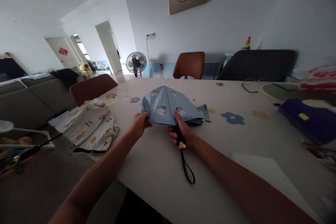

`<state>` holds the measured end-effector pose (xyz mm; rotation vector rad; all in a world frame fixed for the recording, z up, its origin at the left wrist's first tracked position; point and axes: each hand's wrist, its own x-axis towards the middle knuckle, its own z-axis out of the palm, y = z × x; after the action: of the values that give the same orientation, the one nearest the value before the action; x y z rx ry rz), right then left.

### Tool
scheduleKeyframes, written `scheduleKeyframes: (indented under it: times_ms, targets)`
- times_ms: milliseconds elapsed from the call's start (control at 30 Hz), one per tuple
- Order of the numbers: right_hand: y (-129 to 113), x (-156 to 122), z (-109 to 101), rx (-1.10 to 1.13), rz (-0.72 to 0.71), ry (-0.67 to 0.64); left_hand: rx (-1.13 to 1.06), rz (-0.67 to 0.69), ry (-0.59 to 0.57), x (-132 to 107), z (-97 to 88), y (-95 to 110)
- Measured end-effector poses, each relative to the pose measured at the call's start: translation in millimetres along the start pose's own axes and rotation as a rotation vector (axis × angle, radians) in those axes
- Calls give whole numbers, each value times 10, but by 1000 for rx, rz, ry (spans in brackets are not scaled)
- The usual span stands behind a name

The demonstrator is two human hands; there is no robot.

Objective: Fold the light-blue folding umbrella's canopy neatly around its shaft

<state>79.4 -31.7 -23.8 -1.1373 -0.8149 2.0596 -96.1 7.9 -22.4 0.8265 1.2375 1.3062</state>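
Note:
A light blue folding umbrella (168,103) with cartoon figures lies partly collapsed over the table, its cloth loosely bunched. My right hand (183,133) is closed around its black handle, thumb up on the cloth's edge; a black wrist loop (187,168) hangs from the handle's gold-coloured end. My left hand (140,123) pinches the left edge of the blue cloth. A blue strap (205,112) sticks out on the umbrella's right side. Left of my left arm, a cream umbrella (91,126) with yellow figures rests at the table's edge, its black handle (28,153) pointing out left.
The white table (157,168) carries flower patterns. On its right are eyeglasses (262,84), a dark purple item (307,119) and a white sheet (273,178). Brown chairs (189,64) and a dark chair (257,64) surround it. A fan (135,63) stands behind.

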Motion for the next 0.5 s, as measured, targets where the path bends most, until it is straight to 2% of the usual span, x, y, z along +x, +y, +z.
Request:
scheduleKeyframes:
  times_ms: [233, 500]
  targets:
    - [32, 19, -22, 28, -90, -13, -20, -29, -77, -17, -10, -25]
    - [49, 7, -21, -87, -46, -8, -25, -96, -80, 3, -37, -66]
